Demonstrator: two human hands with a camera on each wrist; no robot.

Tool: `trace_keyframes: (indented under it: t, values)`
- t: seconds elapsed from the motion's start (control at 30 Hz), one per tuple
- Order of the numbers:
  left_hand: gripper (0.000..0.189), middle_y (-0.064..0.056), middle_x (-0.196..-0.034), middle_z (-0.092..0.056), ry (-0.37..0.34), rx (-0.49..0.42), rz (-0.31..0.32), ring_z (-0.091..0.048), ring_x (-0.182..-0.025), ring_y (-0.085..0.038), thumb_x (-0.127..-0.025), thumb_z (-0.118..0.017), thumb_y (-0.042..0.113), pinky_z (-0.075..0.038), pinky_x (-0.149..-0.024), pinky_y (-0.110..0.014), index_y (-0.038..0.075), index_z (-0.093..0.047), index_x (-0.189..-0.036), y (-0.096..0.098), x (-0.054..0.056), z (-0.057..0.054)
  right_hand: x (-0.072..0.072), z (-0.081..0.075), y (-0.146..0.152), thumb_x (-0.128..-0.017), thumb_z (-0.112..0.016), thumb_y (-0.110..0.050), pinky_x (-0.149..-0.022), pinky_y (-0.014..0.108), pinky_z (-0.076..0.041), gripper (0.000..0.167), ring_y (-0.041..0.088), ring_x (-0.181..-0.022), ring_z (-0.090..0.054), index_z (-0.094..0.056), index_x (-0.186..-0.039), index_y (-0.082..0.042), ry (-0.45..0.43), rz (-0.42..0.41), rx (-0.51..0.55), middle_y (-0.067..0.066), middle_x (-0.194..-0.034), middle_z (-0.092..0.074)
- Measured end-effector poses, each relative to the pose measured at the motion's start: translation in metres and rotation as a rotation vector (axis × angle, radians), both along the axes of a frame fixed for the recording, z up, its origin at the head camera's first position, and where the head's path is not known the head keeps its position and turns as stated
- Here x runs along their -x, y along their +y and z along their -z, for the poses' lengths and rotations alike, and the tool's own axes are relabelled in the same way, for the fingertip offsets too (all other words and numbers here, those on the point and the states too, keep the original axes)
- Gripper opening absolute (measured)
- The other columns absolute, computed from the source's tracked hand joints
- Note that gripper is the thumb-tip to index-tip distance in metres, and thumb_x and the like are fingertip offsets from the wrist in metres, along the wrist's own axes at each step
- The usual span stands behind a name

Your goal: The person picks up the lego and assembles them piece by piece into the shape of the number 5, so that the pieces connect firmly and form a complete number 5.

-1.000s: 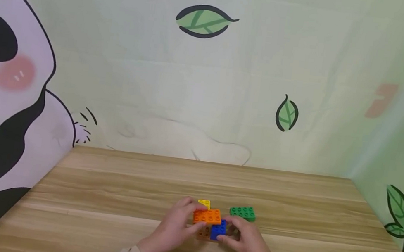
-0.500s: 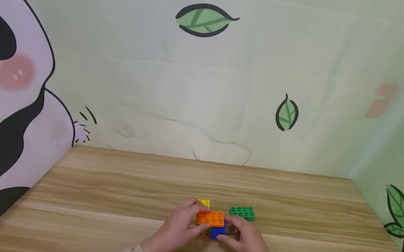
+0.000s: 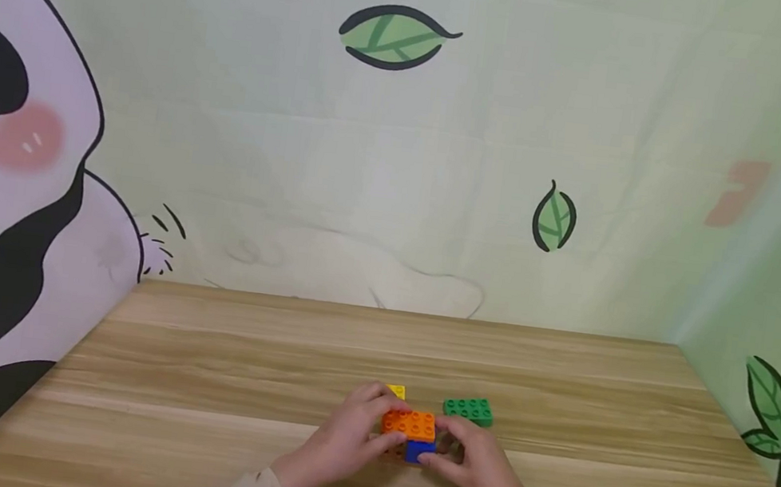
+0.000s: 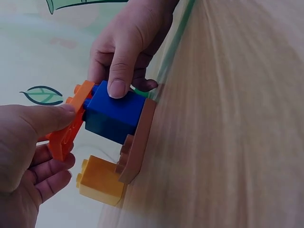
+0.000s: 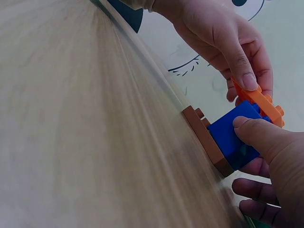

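Note:
My left hand (image 3: pixel 347 431) pinches a flat orange building brick (image 3: pixel 409 424) between thumb and fingers. The orange brick lies over the top of a taller blue brick (image 4: pixel 114 111), slightly tilted, its right end at the blue studs. Thumb and fingers of my right hand (image 3: pixel 474 458) hold the blue brick by its sides. Beneath it is a flat brown brick (image 5: pixel 206 140) on the table; the blue brick covers one end of the brown one, and studs show at the other end. In the head view the orange brick hides most of the brown one.
A yellow brick (image 4: pixel 100 180) stands just behind the brown one, partly hidden by my left hand in the head view. Behind my right hand lies a green brick (image 3: pixel 468 411). The wooden table (image 3: pixel 205 351) ends at a printed cloth backdrop (image 3: pixel 265 141).
My left hand has moved the orange brick a little to the right and down, so it now covers the blue brick's top. My right hand has stayed on the blue brick.

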State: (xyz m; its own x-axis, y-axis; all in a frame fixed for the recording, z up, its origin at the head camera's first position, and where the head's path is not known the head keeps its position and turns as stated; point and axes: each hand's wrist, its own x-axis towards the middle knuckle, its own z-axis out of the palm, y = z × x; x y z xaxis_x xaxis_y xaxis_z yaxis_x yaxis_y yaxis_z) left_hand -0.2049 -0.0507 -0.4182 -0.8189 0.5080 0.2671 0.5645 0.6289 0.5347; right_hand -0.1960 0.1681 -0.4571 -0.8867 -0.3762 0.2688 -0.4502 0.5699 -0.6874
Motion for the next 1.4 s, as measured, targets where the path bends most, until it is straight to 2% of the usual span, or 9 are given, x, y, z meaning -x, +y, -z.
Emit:
trace_keyframes:
  t: [0.33, 0.67, 1.03, 1.27, 1.4]
  values:
    - [0.029, 0.0, -0.109, -0.058, 0.007, 0.062, 0.037, -0.053, -0.099, -0.013, -0.091, -0.066, 0.025, -0.05, -0.086, -0.028, 0.013, -0.066, -0.117, 0.0, 0.0026, -0.0019, -0.0006, -0.0006, -0.0001, -0.084, -0.073, -0.036, -0.062, 0.018, -0.048, 0.038, 0.0, -0.075, -0.054, -0.065, -0.11, -0.01, -0.014, 0.007, 0.002, -0.003, -0.091, -0.065]
    - [0.031, -0.002, -0.109, -0.058, 0.06, 0.136, 0.047, -0.053, -0.1, -0.014, -0.091, -0.066, 0.027, -0.05, -0.087, -0.029, 0.012, -0.066, -0.118, 0.0014, 0.0026, -0.0048, -0.0007, 0.0004, 0.0008, -0.084, -0.073, -0.034, -0.061, 0.018, -0.047, 0.036, 0.003, -0.074, -0.054, -0.064, -0.108, -0.009, -0.01, 0.007, 0.011, -0.002, -0.09, -0.065]
    - [0.033, -0.003, -0.109, -0.059, 0.062, 0.151, 0.062, -0.054, -0.098, -0.014, -0.091, -0.065, 0.028, -0.051, -0.087, -0.029, 0.011, -0.065, -0.12, 0.0004, 0.0035, -0.0067, -0.0001, -0.0008, 0.0008, -0.084, -0.073, -0.035, -0.061, 0.018, -0.048, 0.039, 0.002, -0.074, -0.054, -0.063, -0.11, -0.008, -0.014, 0.003, 0.01, -0.002, -0.089, -0.065]
    - [0.033, -0.002, -0.11, -0.058, 0.037, 0.165, 0.062, -0.052, -0.099, -0.013, -0.091, -0.065, 0.029, -0.051, -0.088, -0.029, 0.012, -0.065, -0.119, -0.0003, 0.0036, -0.0094, 0.0005, 0.0003, 0.0011, -0.083, -0.074, -0.033, -0.061, 0.018, -0.047, 0.044, 0.002, -0.074, -0.055, -0.061, -0.116, -0.005, -0.007, 0.001, 0.015, -0.001, -0.09, -0.066]
    - [0.031, -0.001, -0.106, -0.058, 0.03, 0.145, 0.062, -0.051, -0.095, -0.011, -0.09, -0.068, 0.029, -0.05, -0.085, -0.027, 0.012, -0.066, -0.116, -0.0002, 0.0048, -0.0077, 0.0005, 0.0015, 0.001, -0.083, -0.074, -0.032, -0.061, 0.018, -0.047, 0.043, 0.002, -0.074, -0.054, -0.061, -0.115, -0.006, -0.009, -0.001, 0.011, -0.001, -0.089, -0.066]
